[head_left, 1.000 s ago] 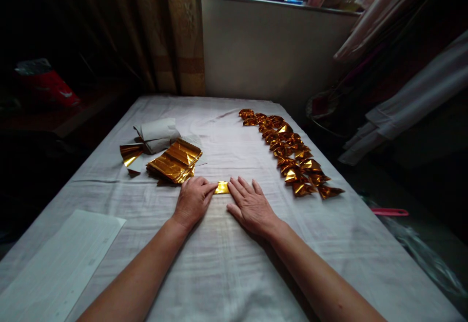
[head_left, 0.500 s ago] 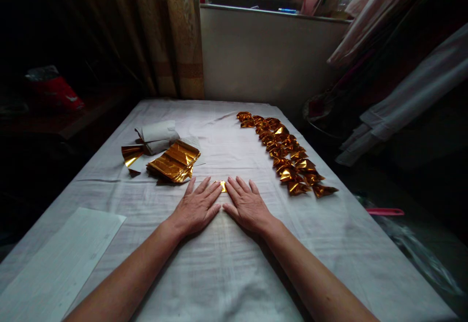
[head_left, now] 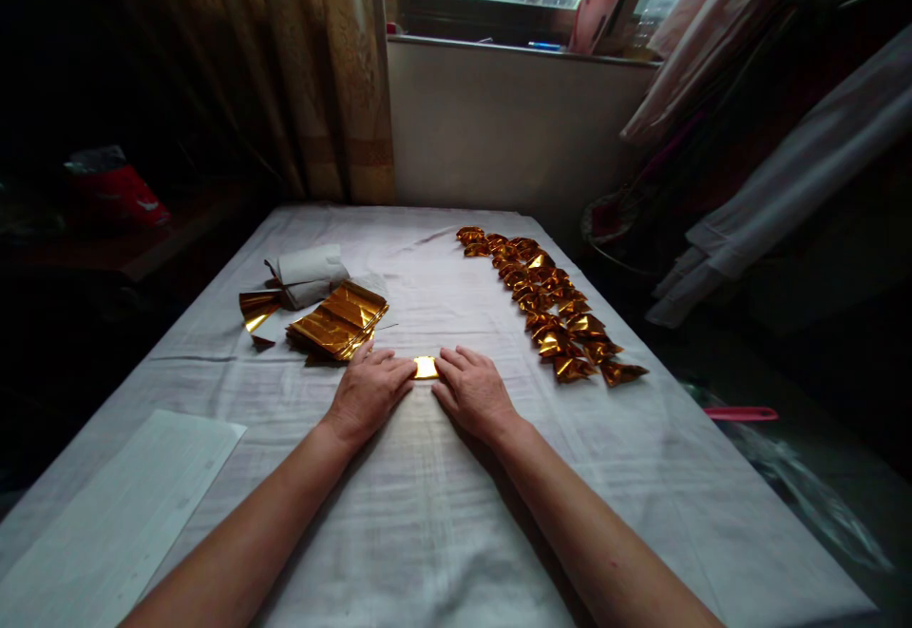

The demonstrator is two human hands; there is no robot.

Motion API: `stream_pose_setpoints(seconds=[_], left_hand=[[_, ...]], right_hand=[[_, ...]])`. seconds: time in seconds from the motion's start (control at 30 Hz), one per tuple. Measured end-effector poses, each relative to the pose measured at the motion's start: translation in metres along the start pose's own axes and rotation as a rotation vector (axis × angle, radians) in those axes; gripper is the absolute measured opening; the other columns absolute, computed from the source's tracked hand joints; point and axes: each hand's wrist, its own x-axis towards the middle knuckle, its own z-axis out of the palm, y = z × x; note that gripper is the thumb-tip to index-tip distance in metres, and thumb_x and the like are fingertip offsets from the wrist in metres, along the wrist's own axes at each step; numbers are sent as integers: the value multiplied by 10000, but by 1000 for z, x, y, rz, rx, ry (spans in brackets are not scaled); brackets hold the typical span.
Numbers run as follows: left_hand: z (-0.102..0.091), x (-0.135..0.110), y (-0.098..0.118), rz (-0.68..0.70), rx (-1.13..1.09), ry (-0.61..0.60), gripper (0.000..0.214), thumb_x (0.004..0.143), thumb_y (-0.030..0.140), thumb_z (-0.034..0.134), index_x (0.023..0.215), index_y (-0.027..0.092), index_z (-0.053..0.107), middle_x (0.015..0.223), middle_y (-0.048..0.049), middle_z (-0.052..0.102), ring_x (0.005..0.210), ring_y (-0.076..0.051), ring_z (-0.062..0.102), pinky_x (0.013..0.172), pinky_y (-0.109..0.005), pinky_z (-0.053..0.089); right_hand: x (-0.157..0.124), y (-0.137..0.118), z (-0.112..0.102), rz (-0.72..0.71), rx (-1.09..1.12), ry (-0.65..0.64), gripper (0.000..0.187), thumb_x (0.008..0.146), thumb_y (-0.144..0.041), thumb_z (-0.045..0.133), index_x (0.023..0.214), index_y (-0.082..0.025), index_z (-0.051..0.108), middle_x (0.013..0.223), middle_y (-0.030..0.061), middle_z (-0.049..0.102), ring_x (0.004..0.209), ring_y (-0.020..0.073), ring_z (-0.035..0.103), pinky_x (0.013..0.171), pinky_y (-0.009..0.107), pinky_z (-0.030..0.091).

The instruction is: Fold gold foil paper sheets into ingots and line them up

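A small folded strip of gold foil paper (head_left: 426, 368) lies flat on the cloth-covered table, its bright middle showing between my hands. My left hand (head_left: 369, 389) has its fingers bent and closed over the strip's left end. At the right end, my right hand (head_left: 473, 385) grips it with curled fingers and thumb. Both ends of the strip are hidden under the fingers. Just beyond my left hand is a stack of gold foil sheets (head_left: 340, 319). Off to the right, folded gold foil pieces (head_left: 545, 300) stand in rows.
A white paper roll (head_left: 310, 272) and a loose gold foil scrap (head_left: 257, 310) lie behind the stack. A white sheet (head_left: 135, 504) rests at the table's left. Past the right edge are a pink handle (head_left: 741, 413) and hanging clothes (head_left: 769, 200). A curtain (head_left: 320, 77) hangs behind.
My fingers, spread flat before, have bent and closed on the strip's ends. More of its gold middle shows between the hands. The camera view has tipped up slightly.
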Motion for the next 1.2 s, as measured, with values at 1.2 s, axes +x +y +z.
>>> stream_pose_setpoints(seconds=[1.2], left_hand=[[16, -12, 28, 4, -59, 47, 346, 970, 263, 458, 1262, 170, 619, 1296, -100, 665, 1217, -258, 583, 1061, -434, 435]], right_hand=[[10, -1, 18, 47, 131, 252, 325, 952, -250, 512, 1253, -218, 630, 1389, 86, 595, 1339, 260, 444, 1085, 421, 318]])
